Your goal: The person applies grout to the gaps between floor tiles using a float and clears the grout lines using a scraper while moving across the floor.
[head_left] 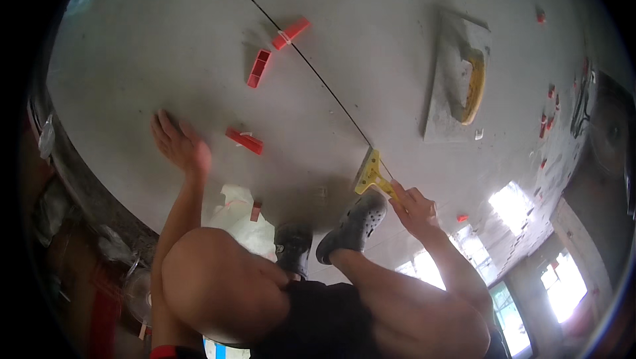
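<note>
Grey floor near bright windows bears the outspread left hand, right grip pinching a yellow scraper.

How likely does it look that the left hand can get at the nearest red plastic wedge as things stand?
Probably yes: the left hand rests, seemingly empty, on the smooth grey floor; the wedge lies just to its right, nothing visible between them.
</note>
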`<state>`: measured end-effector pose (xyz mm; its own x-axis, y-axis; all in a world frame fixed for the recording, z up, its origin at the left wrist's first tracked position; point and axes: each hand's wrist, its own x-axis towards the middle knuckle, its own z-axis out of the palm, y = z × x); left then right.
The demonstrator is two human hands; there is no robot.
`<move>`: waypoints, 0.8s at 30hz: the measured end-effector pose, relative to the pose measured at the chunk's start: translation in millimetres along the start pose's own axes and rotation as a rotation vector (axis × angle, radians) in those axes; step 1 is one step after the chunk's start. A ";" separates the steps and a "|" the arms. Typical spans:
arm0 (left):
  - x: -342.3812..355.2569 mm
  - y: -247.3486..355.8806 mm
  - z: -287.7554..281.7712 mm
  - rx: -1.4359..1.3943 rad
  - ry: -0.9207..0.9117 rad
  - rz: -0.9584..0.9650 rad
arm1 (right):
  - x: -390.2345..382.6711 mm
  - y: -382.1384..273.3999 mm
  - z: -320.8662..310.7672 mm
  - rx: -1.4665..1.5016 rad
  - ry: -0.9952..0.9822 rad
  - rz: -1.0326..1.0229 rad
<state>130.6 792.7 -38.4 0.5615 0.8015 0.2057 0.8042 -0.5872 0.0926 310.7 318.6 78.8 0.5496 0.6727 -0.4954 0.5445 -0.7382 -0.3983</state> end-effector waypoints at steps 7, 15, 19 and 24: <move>2.7 -1.3 1.0 0.026 0.020 0.025 | -5.7 20.4 9.3 -0.072 0.004 -0.049; 2.4 -5.9 -0.2 0.028 0.012 0.022 | 7.0 9.8 -3.9 -0.025 -0.046 -0.052; -1.2 3.4 -7.4 -0.008 -0.033 0.017 | 7.9 1.9 -8.0 0.014 -0.034 -0.060; 0.8 -5.1 2.4 0.006 -0.003 0.001 | 25.2 -1.3 -8.9 -0.075 -0.032 -0.088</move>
<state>127.4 796.6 -41.1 0.5630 0.8010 0.2033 0.8045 -0.5875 0.0868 329.5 337.0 73.8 0.4778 0.7316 -0.4863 0.6363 -0.6699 -0.3826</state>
